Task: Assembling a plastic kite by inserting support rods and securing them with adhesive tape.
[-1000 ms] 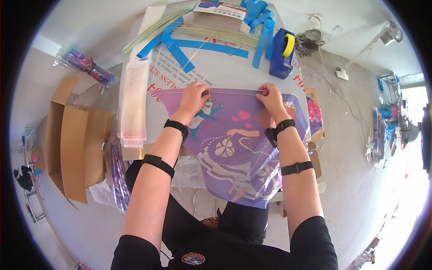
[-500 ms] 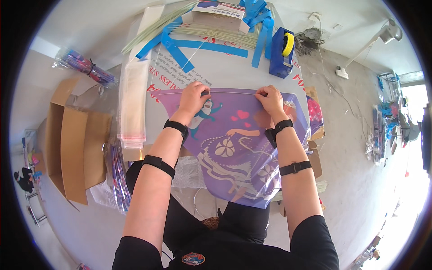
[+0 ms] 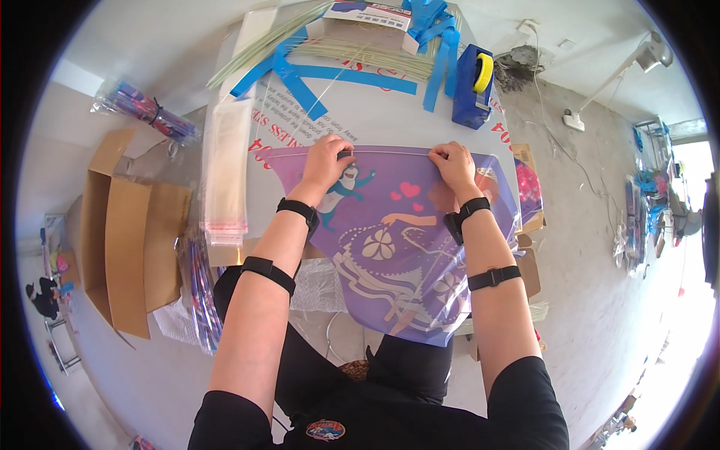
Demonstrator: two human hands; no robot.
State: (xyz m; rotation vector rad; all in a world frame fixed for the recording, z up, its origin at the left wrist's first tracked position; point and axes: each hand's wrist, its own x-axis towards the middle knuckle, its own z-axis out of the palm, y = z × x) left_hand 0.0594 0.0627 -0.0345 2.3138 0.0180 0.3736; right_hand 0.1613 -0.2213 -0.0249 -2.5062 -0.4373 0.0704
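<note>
A thin, glossy purple sheet (image 3: 360, 225) printed with cartoon figures and pink hearts lies over the table's near edge, its lower part hanging toward my lap. A slender pale stick (image 3: 391, 153) runs along its top edge. Toward that edge's left part, my left hand (image 3: 327, 161) is closed in a pinch on the sheet and stick. My right hand (image 3: 453, 165) pinches the same edge farther right, fingertips pressed together. What lies right under the fingertips is hidden.
Blue tape strips (image 3: 352, 79), a bundle of pale thin sticks (image 3: 274, 46), a small carton (image 3: 364, 26) and a blue tape dispenser (image 3: 471, 94) with yellow tape lie at the far side. Clear plastic sleeves (image 3: 225, 172) line the left. An open cardboard box (image 3: 127, 247) stands left of the table.
The whole view has shifted slightly, so things appear a little farther right. Both hands keep their pinch on the sheet's top edge.
</note>
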